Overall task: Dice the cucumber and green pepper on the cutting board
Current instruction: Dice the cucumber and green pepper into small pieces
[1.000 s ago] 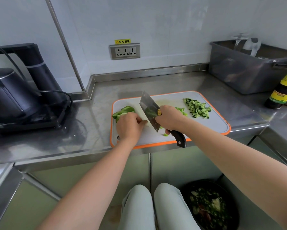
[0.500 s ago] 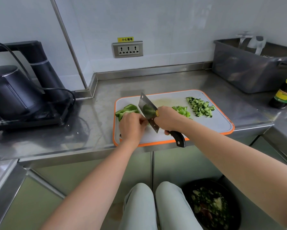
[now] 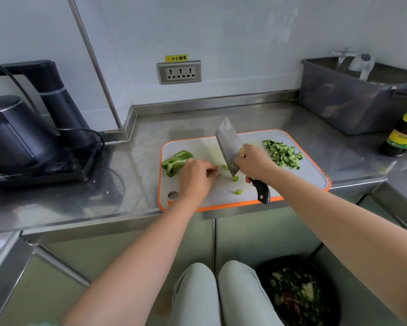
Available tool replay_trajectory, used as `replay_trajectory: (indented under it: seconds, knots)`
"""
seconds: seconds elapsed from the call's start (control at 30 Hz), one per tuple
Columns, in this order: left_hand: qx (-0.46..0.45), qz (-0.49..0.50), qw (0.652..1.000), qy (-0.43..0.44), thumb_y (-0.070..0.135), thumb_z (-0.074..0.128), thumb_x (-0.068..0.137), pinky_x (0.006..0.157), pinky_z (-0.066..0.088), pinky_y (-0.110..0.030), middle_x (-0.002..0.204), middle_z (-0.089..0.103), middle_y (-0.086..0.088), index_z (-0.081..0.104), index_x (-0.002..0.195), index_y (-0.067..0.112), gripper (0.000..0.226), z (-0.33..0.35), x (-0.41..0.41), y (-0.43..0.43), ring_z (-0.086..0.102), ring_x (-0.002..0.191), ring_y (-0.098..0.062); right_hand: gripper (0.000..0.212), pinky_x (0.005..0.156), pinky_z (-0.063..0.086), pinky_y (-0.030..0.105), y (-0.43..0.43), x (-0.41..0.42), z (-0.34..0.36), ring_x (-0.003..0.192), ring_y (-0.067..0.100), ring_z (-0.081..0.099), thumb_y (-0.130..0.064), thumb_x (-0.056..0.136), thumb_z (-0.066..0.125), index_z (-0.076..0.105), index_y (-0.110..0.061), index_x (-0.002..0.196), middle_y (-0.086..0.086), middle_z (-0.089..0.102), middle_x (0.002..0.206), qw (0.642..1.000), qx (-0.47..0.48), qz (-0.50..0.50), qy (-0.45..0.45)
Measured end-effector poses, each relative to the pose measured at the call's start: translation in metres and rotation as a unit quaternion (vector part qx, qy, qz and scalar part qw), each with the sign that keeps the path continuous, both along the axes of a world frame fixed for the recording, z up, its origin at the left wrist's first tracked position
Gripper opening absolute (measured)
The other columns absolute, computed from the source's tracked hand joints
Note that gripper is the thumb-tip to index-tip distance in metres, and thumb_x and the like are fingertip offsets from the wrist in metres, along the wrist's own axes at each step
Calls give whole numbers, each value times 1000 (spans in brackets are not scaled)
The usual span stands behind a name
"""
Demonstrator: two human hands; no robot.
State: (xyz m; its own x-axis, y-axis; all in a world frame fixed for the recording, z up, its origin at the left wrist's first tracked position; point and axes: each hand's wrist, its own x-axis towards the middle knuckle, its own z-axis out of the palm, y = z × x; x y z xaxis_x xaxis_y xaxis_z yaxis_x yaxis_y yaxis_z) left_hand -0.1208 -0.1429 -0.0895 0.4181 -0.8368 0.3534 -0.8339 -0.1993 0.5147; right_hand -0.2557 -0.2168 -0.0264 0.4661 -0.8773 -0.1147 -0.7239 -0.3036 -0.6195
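Cutting board (image 3: 310,170) on steel counter (image 3: 256,116)

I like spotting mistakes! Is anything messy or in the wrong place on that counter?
Nothing is spilled or broken. Two small green pepper bits lie loose near the front of the cutting board, while the diced cucumber sits in a tidy heap.

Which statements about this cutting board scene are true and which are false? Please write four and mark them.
1. The right hand grips the cleaver. True.
2. The diced cucumber lies at the left end of the cutting board. False: it lies at the right end.
3. A large green pepper piece lies left of the left hand. True.
4. The electric kettle stands right of the board. False: it stands on the left.
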Motion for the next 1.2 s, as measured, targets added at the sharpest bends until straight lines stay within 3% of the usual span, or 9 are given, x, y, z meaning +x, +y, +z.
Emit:
replay_trajectory:
  seconds: [0.13, 0.3, 0.43, 0.5, 0.57, 0.73, 0.9, 1.03, 1.2]
  knots:
    - [-44, 34, 998, 9, 17, 61, 87, 72, 48, -37, 90, 72, -7, 73, 105, 22, 23, 4, -1, 3, 58, 92, -29, 15, 35, 38, 21, 5, -7, 7, 33, 17, 50, -4, 90, 41, 48, 1, 103, 13, 51, 65, 998, 52, 0, -41]
    - [-102, 106, 988, -53, 11, 59, 82, 73, 44, -38, 82, 69, -5, 72, 85, 19, 15, 7, 2, 23, 54, 82, -31, 13, 34, 39, 19, 28, 1, -6, 33, 18, 51, -3, 93, 39, 50, 3, 96, 16, 54, 69, 995, 91, 45, 7]
    - [-100, 92, 989, -65, 12, 63, 80, 79, 42, -36, 84, 71, -5, 75, 86, 19, 15, 4, -3, 33, 55, 87, -33, 12, 39, 41, 23, 15, -18, -4, 41, 21, 53, -2, 89, 37, 46, -1, 97, 13, 53, 68, 999, 42, 0, -14]
    - [-95, 87, 989, -67, 12, 63, 79, 77, 42, -36, 84, 71, -4, 75, 84, 18, 14, 3, -5, 34, 55, 86, -32, 6, 38, 40, 22, 16, -25, -1, 38, 19, 52, -5, 90, 41, 47, -6, 88, 10, 51, 65, 999, 42, 20, -28]
    - [-80, 85, 991, -62, 14, 63, 79, 77, 41, -37, 83, 71, -5, 74, 81, 18, 12, 2, -6, 34, 55, 85, -32, 14, 39, 41, 22, 19, -27, -2, 33, 15, 49, -8, 91, 47, 47, -10, 77, 8, 51, 63, 997, 45, 61, -8]
    - [-52, 69, 995, -45, 15, 61, 81, 79, 43, -40, 82, 70, -8, 74, 80, 16, 13, -2, -6, 37, 54, 87, -33, 7, 39, 41, 22, 12, -33, 1, 36, 18, 50, -10, 92, 47, 47, -7, 86, 13, 54, 65, 999, 39, 34, -13]
    - [-45, 93, 994, -38, 17, 58, 84, 74, 44, -37, 85, 70, -6, 73, 81, 16, 15, -1, -5, 37, 53, 89, -32, 18, 39, 41, 23, 14, -50, 12, 41, 19, 50, -24, 90, 57, 51, -8, 85, 10, 57, 63, 987, 52, 138, 62]
    - [-40, 74, 996, -23, 17, 60, 82, 73, 44, -37, 82, 70, -3, 73, 79, 18, 14, 0, -6, 34, 54, 88, -30, 16, 41, 43, 25, 3, -53, 1, 42, 23, 48, -20, 91, 55, 51, -5, 94, 15, 58, 66, 997, 42, 66, 26]
    - [-25, 68, 997, -18, 18, 58, 84, 71, 43, -36, 81, 70, -2, 72, 78, 19, 15, -1, -8, 25, 52, 86, -29, 18, 39, 42, 22, 1, -54, 1, 37, 17, 47, -20, 91, 57, 49, -7, 81, 7, 53, 54, 995, 58, 70, 39]
